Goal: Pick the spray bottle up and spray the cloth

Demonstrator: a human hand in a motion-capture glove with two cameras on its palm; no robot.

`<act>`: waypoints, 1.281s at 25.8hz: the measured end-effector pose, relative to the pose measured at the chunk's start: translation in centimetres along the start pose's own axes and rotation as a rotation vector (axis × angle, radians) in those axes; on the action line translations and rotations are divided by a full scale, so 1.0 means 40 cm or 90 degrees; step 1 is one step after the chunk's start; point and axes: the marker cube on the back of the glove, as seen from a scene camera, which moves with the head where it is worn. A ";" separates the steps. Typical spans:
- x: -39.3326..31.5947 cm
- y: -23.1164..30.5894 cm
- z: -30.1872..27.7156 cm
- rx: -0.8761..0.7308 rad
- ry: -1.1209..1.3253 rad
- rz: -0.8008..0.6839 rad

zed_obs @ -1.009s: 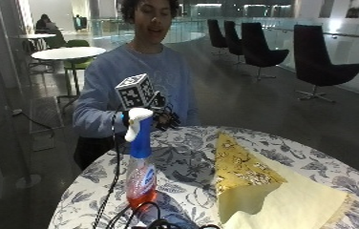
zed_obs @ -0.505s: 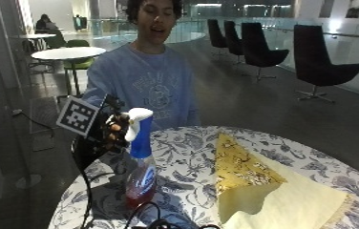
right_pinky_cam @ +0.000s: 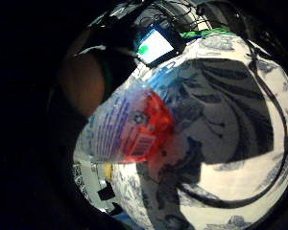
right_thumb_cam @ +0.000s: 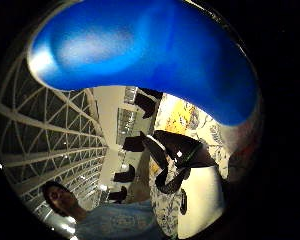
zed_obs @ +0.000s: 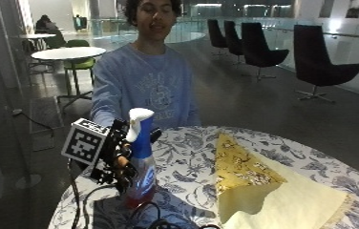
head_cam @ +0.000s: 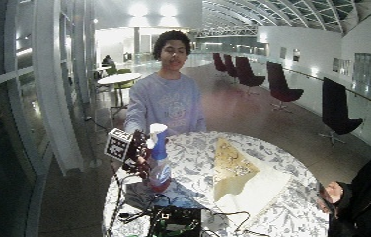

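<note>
- Currently, the spray bottle [zed_obs: 140,160] stands upright on the patterned table [zed_obs: 185,157], near the edge on my right-hand side, white trigger head on top, red liquid at the base.
- My gloved right hand [zed_obs: 117,160] sits against the bottle's blue neck; the fingers appear curled round it, but the glove hides the contact, so I judge this a grasp rather than confirm it.
- To do the step well, I seat the palm under the trigger head, lift straight up, then turn the nozzle toward the cloth.
- The yellow cloth [zed_obs: 262,191] lies folded well apart from the bottle, across the table.
- Black cables [zed_obs: 148,214] trail just beside the bottle's base and could snag a lift.
</note>
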 end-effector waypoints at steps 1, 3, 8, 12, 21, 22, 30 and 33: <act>-0.002 -0.006 0.010 0.009 0.000 -0.001; -0.004 -0.014 0.026 0.029 -0.001 -0.002; 0.009 -0.027 0.055 0.088 -0.004 -0.024; 0.022 -0.037 0.061 0.142 -0.032 -0.037; 0.028 -0.043 0.053 0.127 -0.051 -0.045; 0.028 -0.045 0.052 0.125 -0.052 -0.048; 0.010 -0.049 0.052 0.070 -0.066 -0.083; -0.038 -0.040 0.060 -0.041 -0.074 -0.080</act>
